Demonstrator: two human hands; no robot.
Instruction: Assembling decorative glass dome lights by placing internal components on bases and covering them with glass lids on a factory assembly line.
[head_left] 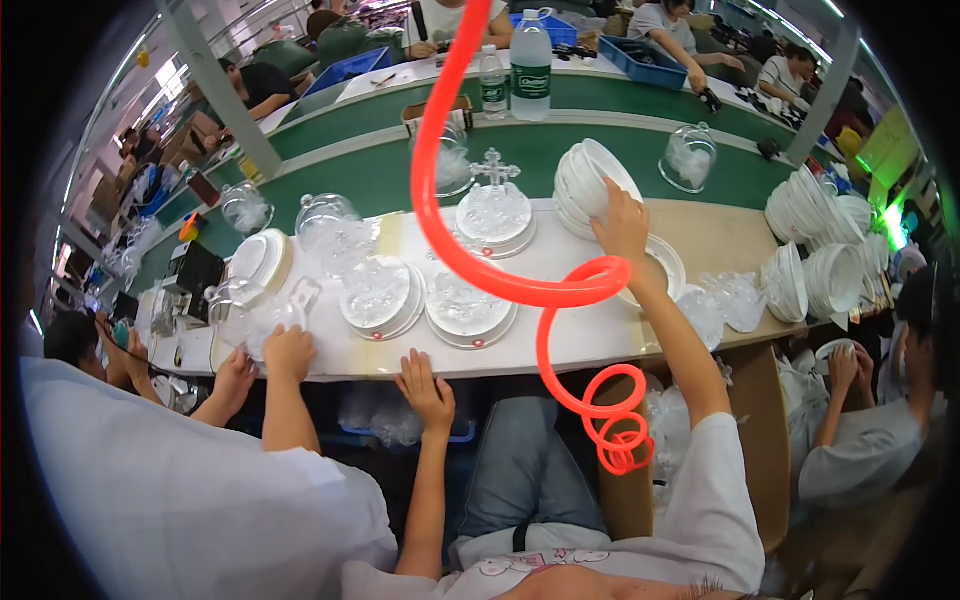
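White stacked bowls (590,180), coiled orange-red hose (560,290), green conveyor belt (380,170), blue bins (640,62), clear domes (688,158)

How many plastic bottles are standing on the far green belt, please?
2: a small bottle and a large bottle side by side at the belt's far edge; others may be hidden.

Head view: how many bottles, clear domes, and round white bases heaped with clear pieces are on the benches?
Bottles: 2
Clear domes: 4
Round white bases heaped with clear pieces: 3
Total: 9
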